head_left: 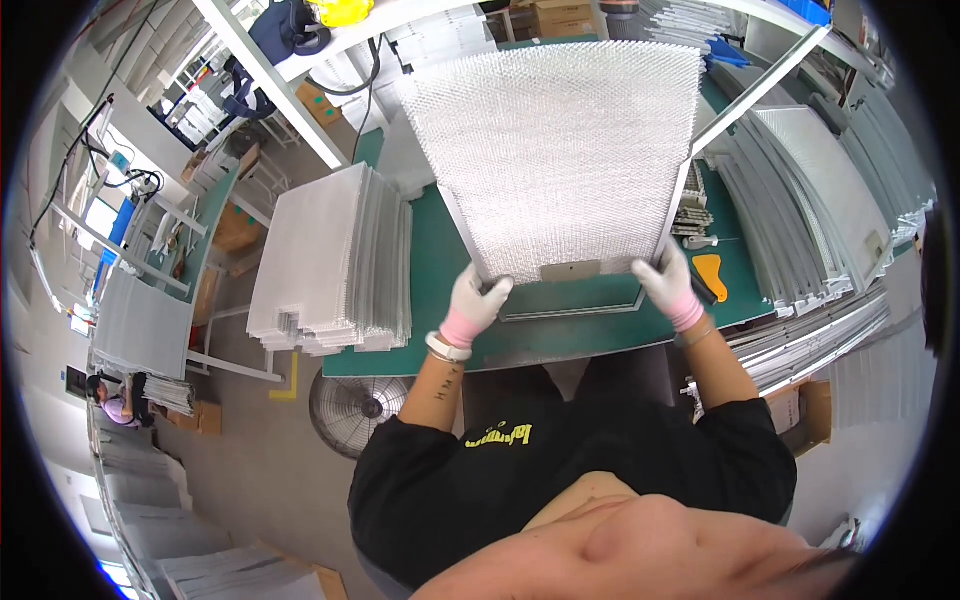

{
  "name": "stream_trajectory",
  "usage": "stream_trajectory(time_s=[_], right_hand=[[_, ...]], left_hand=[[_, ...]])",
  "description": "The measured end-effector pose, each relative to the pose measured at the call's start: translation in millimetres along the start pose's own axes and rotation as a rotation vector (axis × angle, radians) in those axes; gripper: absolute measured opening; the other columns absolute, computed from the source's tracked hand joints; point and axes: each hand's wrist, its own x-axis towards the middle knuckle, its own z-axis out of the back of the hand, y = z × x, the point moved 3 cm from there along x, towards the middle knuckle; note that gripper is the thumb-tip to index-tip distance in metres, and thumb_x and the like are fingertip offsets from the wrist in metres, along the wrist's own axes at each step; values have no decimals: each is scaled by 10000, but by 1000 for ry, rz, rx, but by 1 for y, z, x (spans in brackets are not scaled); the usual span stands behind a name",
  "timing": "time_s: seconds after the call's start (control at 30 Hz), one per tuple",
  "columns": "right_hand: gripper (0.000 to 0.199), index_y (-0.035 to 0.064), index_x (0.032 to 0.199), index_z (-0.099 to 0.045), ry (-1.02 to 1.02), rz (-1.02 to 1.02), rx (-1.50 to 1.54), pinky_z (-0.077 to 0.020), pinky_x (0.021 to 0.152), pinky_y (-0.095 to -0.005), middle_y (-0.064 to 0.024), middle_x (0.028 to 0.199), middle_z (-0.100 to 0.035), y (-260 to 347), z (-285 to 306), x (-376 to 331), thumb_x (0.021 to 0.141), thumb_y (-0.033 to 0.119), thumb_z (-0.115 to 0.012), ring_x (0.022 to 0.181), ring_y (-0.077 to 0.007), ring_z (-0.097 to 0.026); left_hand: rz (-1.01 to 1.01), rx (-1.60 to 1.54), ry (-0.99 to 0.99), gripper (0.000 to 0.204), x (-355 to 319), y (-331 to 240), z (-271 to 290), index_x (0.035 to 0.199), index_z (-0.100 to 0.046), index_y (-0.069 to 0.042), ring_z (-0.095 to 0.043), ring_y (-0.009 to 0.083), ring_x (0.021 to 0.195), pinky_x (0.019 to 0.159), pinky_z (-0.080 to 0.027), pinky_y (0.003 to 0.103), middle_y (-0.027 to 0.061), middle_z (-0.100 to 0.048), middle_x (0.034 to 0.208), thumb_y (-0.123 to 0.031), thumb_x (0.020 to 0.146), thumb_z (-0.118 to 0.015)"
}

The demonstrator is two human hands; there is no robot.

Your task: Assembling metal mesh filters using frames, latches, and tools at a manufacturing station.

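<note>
A large silvery metal mesh panel (pixel 560 150) rises in front of me, its far end tilted up. A small plate with a hole (pixel 570 270) sits at the middle of its near edge. My left hand (pixel 474 305), in a white and pink glove, is closed on the near left corner, thumb on top. At the near right corner my right hand (pixel 668 288), gloved alike, grips the panel; its lower fingers are hidden. Under the panel, a thin metal frame (pixel 572 317) shows its near bar on the green table (pixel 420 350).
A stack of mesh panels (pixel 310 250) stands on the left; more panels (pixel 790 200) lean at the right. An orange scraper (pixel 710 277) and a screwdriver (pixel 702 242) lie right of my right hand. A floor fan (pixel 370 405) is below the table. Another person (pixel 120 400) is far left.
</note>
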Motion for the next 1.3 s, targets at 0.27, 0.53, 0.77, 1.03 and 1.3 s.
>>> stream_trajectory(time_s=[0.27, 0.53, 0.77, 1.03, 1.3], right_hand=[[286, -43, 1209, -580, -49, 199, 90, -462, 841, -237, -16, 1009, -685, 104, -7, 62, 961, 93, -617, 897, -73, -591], [313, -41, 1220, -592, -115, 177, 49, -470, 861, -252, -27, 1073, -671, 73, -10, 19, 934, 73, -647, 940, -81, -589], [305, -34, 1222, -577, -81, 170, 87, -473, 873, -259, -38, 1123, -663, 71, -9, 15, 940, 70, -624, 998, -97, -596], [261, -22, 1147, -619, -70, 122, 44, -457, 815, -245, -5, 1017, -655, 72, -9, 9, 938, 132, -646, 923, -77, -576], [343, -19, 1280, -532, -15, 201, 119, -424, 966, -280, -49, 1186, -616, 102, -1, 33, 942, 19, -575, 1064, -102, -549]], left_hand=[[-227, -182, -108, 199, 52, -107, 11, 1050, -648, 37, -589, 71, 794, 733, -472, 227, 25, -681, 914, 73, 857, -620], [-252, -173, -167, 246, 13, -58, 5, 1082, -648, 50, -623, 100, 873, 781, -497, 254, 53, -693, 971, 18, 838, -673], [-296, -162, -190, 235, 2, -55, 6, 1059, -650, 32, -585, 85, 788, 709, -468, 238, 27, -664, 926, -1, 826, -649], [-329, -236, -263, 268, -3, -49, 8, 1058, -672, 41, -639, 130, 879, 805, -504, 277, 52, -700, 959, -97, 840, -744], [-338, -15, -176, 137, 24, -105, 35, 936, -607, -5, -511, 42, 681, 618, -431, 200, 12, -609, 818, 69, 825, -576]])
